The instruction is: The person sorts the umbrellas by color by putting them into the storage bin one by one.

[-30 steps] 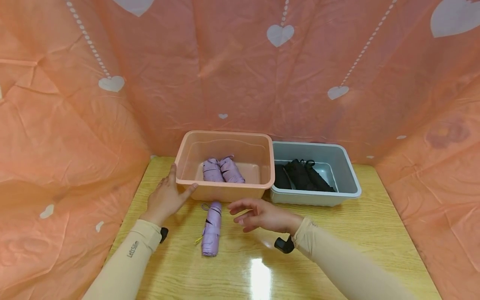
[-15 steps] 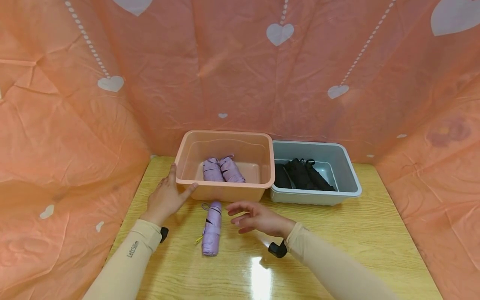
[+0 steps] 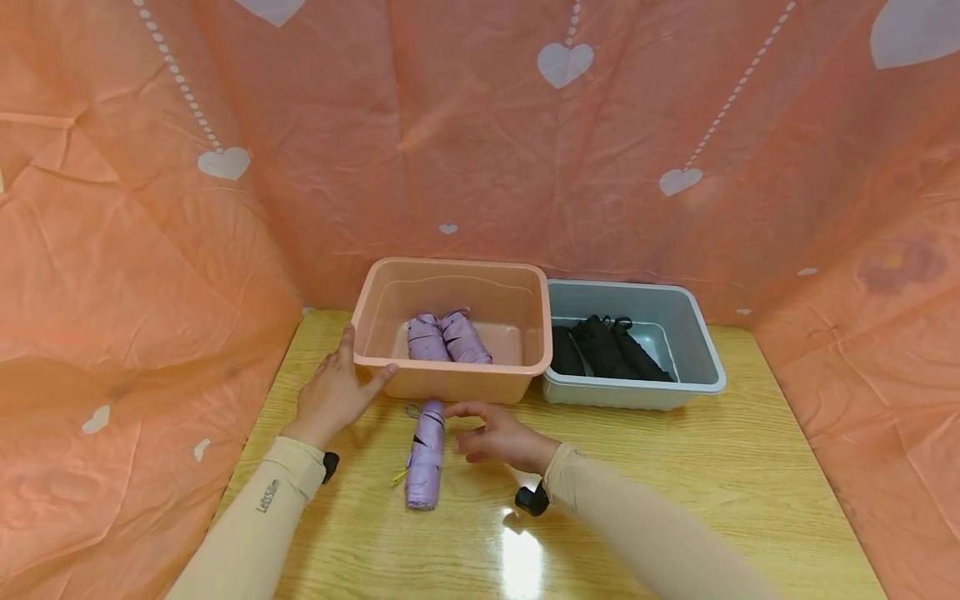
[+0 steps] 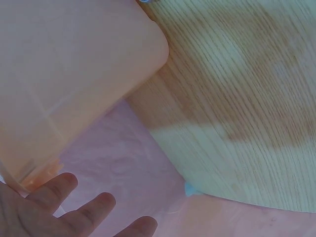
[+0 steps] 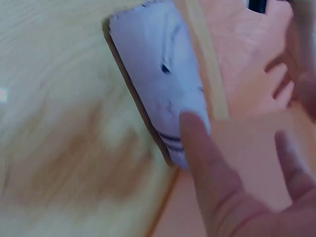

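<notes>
A folded purple umbrella lies on the table in front of a peach plastic bin. My right hand hovers just right of it, its fingers loosely bent with nothing held. In the right wrist view, thumb and fingers are spread near one end of the umbrella; contact is hard to judge there. My left hand rests at the bin's front left corner, thumb on the front rim and the other fingers along the left side. Its fingers look extended in the left wrist view. Two more purple umbrellas lie inside the bin.
A grey bin stands right beside the peach one and holds several black folded items, probably umbrellas. Orange cloth with white hearts hangs behind and on both sides of the wooden table.
My right hand has moved left, closer to the purple umbrella on the table. The left hand keeps its place at the bin corner.
</notes>
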The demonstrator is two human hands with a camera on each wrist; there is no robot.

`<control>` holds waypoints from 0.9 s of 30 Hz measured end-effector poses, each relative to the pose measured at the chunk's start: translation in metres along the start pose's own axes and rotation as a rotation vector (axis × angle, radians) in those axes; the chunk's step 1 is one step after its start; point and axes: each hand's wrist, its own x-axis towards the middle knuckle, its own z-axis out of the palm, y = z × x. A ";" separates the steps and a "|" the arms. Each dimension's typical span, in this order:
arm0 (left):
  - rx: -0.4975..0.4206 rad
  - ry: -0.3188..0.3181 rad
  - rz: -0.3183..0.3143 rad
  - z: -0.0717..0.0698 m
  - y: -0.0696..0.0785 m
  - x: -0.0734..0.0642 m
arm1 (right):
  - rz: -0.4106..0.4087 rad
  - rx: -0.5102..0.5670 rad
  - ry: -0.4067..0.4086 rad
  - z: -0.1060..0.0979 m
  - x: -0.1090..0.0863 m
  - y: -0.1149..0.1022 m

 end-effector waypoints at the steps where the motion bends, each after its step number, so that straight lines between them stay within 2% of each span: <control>1: 0.000 0.002 0.001 0.000 0.000 0.000 | -0.002 -0.008 0.017 0.004 0.004 0.003; 4: -0.002 0.004 0.001 0.000 0.001 0.001 | -0.011 -0.038 0.061 0.016 0.016 0.010; 7: 0.000 0.000 -0.002 0.001 0.001 0.001 | -0.068 -0.109 0.088 0.027 0.028 0.016; 11: 0.001 -0.002 -0.006 0.001 0.002 0.001 | -0.133 -0.283 0.172 0.040 0.039 0.022; 14: -0.002 0.005 -0.008 0.001 0.001 0.001 | -0.107 -0.461 0.260 0.050 0.044 0.024; 17: -0.006 0.010 -0.010 0.001 0.001 0.000 | -0.049 -0.604 0.313 0.059 0.047 0.024; 22: -0.005 0.017 -0.006 0.001 0.001 0.000 | 0.013 -0.686 0.334 0.067 0.051 0.025; 27: -0.007 0.017 -0.012 0.001 -0.001 -0.001 | 0.010 -0.665 0.310 0.068 0.055 0.023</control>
